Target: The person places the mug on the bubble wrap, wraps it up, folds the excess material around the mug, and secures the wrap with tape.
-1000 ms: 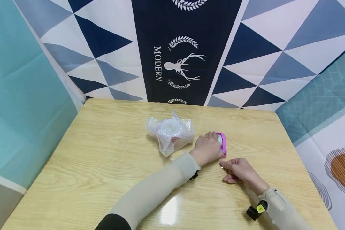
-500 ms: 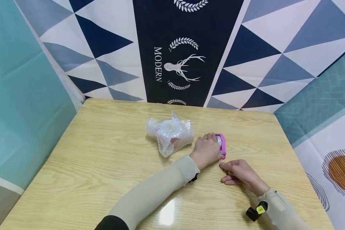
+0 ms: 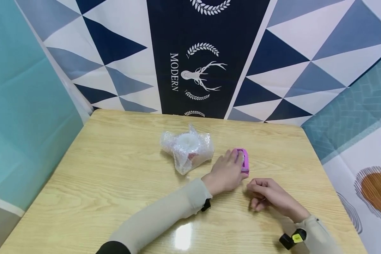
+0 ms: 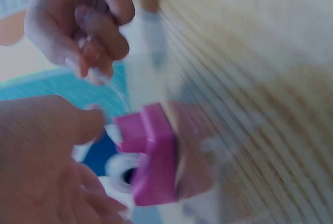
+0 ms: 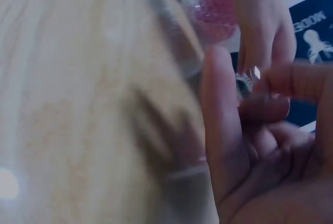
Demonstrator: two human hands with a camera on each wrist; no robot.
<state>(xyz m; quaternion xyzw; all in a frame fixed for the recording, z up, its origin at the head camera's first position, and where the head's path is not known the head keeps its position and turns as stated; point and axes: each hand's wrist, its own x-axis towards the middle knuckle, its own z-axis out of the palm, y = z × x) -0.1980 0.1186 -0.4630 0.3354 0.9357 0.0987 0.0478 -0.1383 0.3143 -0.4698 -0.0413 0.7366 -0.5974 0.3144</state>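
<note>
A pink tape dispenser (image 3: 246,163) with a pale roll of tape (image 4: 120,172) stands on the table, right of the middle. My left hand (image 3: 227,172) lies over its left side with loosely spread fingers; in the left wrist view, thumb and fingers appear apart from the pink body. Just in front, my right hand (image 3: 268,194) pinches what looks like a thin clear strip of tape (image 4: 112,84) between thumb and forefinger. The strip runs toward the dispenser, though blur hides where it ends. A bundle in bubble wrap (image 3: 188,146), with something red inside, lies left of the dispenser.
The wooden table (image 3: 92,169) extends around both hands, its back edge against a patterned cloth (image 3: 197,70). Teal cloth (image 3: 28,106) hangs at the left. Each wrist carries a small black camera, the right one (image 3: 292,239) with a yellow label.
My left hand has loosened around the dispenser and drawn slightly back toward me. My right hand has shifted a little to the right, its fingers more curled. The bubble-wrapped bundle stays in place.
</note>
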